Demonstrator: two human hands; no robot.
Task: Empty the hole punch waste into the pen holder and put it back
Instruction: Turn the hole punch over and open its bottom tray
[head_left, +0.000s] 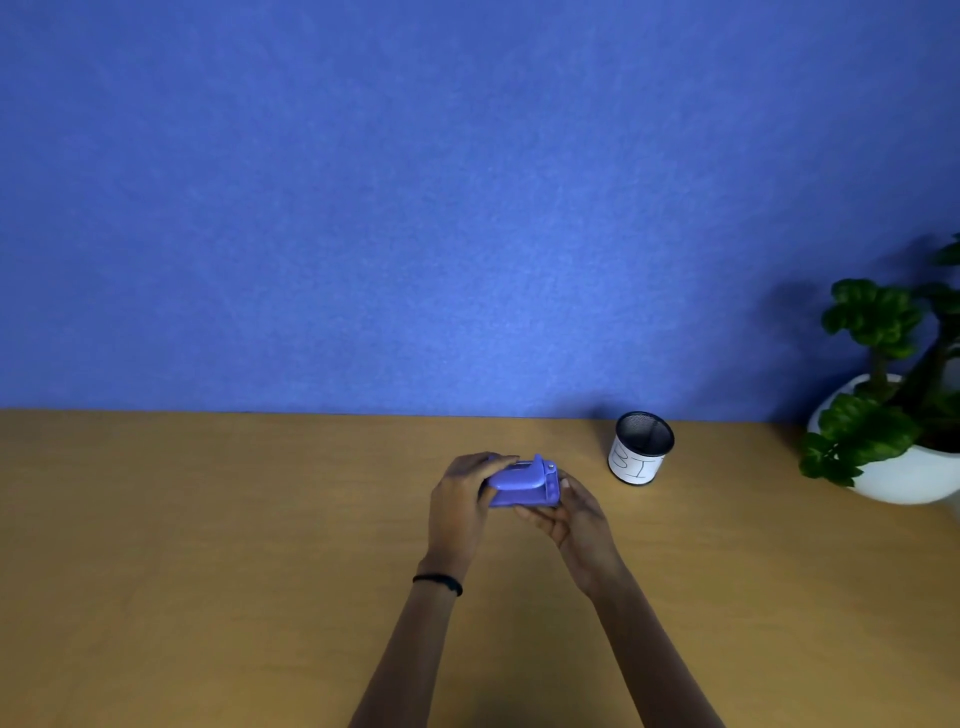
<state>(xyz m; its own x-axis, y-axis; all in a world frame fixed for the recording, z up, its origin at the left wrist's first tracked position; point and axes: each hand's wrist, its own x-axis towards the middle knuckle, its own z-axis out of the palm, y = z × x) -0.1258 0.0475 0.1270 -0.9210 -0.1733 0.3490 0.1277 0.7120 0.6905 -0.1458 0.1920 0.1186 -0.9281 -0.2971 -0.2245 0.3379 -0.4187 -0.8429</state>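
Note:
A purple hole punch (522, 486) is held between both hands just above the wooden desk (208, 545), near its middle. My left hand (462, 499) wraps over its left end and top. My right hand (571, 514) cups it from below and from the right side. Its underside is hidden. The pen holder (640, 448), a black mesh cup with a white paper label, stands upright to the right of the punch, near the blue wall, with a gap between it and my right hand.
A green plant in a white round pot (893, 467) sits at the far right of the desk. A blue felt wall (467, 208) closes the back of the desk. A black band circles my left wrist.

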